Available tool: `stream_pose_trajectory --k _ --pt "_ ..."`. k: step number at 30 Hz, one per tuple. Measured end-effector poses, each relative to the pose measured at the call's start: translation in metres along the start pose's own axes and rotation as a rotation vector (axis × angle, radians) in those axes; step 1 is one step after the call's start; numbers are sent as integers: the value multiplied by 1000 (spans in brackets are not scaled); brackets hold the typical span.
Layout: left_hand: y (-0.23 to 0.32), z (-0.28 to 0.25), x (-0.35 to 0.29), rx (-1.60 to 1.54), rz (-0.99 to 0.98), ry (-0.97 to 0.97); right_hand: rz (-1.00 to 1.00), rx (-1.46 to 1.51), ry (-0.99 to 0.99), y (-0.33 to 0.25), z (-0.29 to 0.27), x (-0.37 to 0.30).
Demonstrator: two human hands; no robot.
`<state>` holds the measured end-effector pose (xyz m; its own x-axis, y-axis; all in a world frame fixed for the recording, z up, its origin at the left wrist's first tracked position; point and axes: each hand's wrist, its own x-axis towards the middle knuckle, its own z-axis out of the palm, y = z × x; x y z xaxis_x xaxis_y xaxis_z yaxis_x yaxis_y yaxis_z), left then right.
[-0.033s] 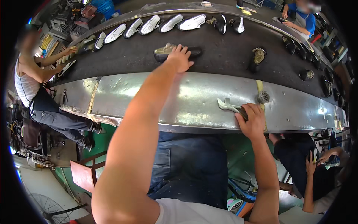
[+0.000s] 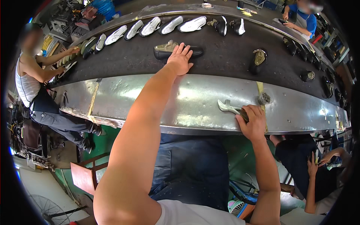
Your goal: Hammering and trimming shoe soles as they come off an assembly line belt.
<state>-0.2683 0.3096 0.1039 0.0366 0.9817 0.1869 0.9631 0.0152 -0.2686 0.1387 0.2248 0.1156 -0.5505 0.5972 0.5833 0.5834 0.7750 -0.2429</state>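
My left hand (image 2: pixel 180 60) reaches out over a black shoe (image 2: pixel 162 54) on the dark belt. Its fingers are spread and lie over the shoe's middle, hiding part of it. Beige-green material shows at one end of the shoe. On the metal ledge, my right hand (image 2: pixel 254 120) is curled round the handle of lasting pincers (image 2: pixel 227 107). Their silver head, with a curved jaw and a short hammer stub, points left and rests on or just over the ledge. Beside this hand stands a small round container (image 2: pixel 265 98) that looks full of tacks.
White-soled shoes (image 2: pixel 151 27) line the belt's far side. A dark shoe (image 2: pixel 258 60) stands right of centre, with more dark shoes (image 2: pixel 308 75) at the right. A person (image 2: pixel 32 75) handles shoes at left; another (image 2: pixel 302 22) works far right. A third person's hands (image 2: pixel 314 163) show lower right.
The fingers of my left hand have straightened and spread over the shoe. My right hand and the pincers have barely shifted.
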Motion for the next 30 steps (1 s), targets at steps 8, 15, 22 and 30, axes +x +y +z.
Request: stream_pose_trajectory --k 8,15,22,30 --pt "32 -78 -172 -679 53 553 -103 -41 136 -1 -7 -24" --pt "63 22 -477 -1087 -1077 -55 444 410 -448 -7 62 -215" --pt "96 143 -579 -2023 -1786 -827 1857 1220 -714 -17 119 -273" --pt "14 84 -513 -1675 -1452 204 1351 1006 86 42 70 -256"
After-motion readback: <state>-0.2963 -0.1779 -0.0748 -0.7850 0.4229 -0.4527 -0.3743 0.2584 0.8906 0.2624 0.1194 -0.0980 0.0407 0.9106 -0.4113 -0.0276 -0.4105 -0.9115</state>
